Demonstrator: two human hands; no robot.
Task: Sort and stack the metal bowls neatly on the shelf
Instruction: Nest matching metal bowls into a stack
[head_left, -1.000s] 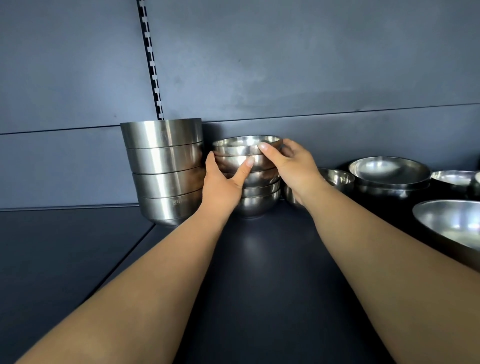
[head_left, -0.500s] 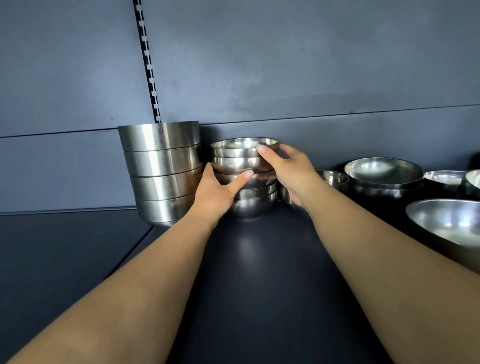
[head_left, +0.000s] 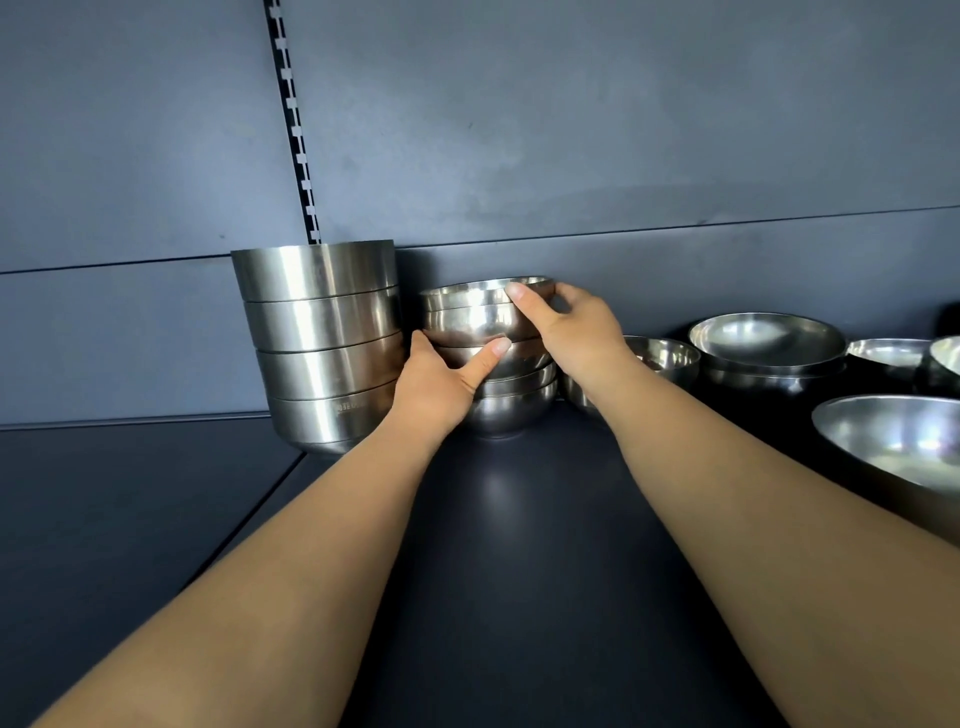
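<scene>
A stack of small rounded metal bowls (head_left: 491, 358), shiny and nested, stands on the dark shelf (head_left: 519, 545) against the back wall. The left hand (head_left: 441, 387) grips its left side, thumb across the front; the right hand (head_left: 566, 327) grips the top bowl's rim. A taller stack of straight-sided bowls (head_left: 322, 343) stands just left; wider bowls (head_left: 769, 345) crowd the right.

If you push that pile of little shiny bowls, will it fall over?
Probably wobbly: the small bowl stack rests on one rounded bottom, so both hands steady it. Its polished metal looks slippery. It would likely stay stiff, not bend.
</scene>
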